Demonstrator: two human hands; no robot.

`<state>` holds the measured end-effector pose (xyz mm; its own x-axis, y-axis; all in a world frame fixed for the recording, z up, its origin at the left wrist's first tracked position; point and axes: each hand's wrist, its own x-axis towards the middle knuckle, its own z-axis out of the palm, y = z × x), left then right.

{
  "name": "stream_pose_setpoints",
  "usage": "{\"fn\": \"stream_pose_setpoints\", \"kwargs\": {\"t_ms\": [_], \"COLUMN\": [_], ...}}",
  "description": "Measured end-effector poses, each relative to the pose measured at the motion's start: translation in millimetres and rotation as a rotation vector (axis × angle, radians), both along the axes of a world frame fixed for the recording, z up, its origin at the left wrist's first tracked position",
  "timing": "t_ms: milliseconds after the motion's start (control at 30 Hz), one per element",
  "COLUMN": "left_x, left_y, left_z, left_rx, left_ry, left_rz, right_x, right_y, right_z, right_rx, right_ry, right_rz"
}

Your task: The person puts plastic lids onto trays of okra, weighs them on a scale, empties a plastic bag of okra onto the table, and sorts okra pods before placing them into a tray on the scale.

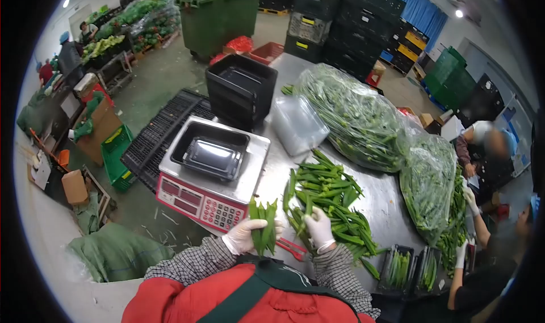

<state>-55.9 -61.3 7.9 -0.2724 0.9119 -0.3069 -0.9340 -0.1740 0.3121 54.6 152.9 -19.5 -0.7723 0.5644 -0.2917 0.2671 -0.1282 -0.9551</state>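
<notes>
Several okra pods stand in my left hand, fingers curled round lower half. My right hand, partly curled, touches loose pods at edge of pile just ahead; cannot tell if it grips any. Pods look light, fairly stiff, slightly slippery, easily bruised; best held gently mid-length.

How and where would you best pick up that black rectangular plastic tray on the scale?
I'd take the black rectangular plastic tray by its rim at opposite short ends, coming from above. It sits upright and open on the flat silver plate, and its raised rim runs all round, with nothing visible covering those ends.
</notes>
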Motion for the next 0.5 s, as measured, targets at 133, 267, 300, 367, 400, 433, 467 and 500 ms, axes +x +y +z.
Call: {"fn": "stream_pose_setpoints", "kwargs": {"t_ms": [133,267,300,367,400,433,467,500], "left_x": [-1,0,1,3,1,-2,-2,-3], "left_y": [3,14,14,16,14,11,9,7], "left_z": [-16,-13,-13,-15,-31,-46,-27,-5], "left_rx": [0.064,0.127,0.174,0.26,0.269,0.278,0.216,0.155], "left_ry": [-0.122,-0.203,-0.243,-0.325,-0.328,-0.332,-0.218,-0.105], "left_rz": [-0.083,-0.157,-0.18,-0.235,-0.251,-0.265,-0.239,-0.211], "right_x": [13,6,4,1,0,2,3,2], "right_y": [6,-22,-32,-59,-70,-78,-78,-78], "right_z": [67,75,80,91,90,87,83,84], "right_rx": [-0.252,0.523,0.955,1.197,1.178,1.157,0.999,0.965], "right_ry": [0.123,0.353,0.384,0.39,0.376,0.362,0.393,0.426], "right_rz": [0.031,0.016,0.086,0.36,0.326,0.296,0.254,0.271]}}
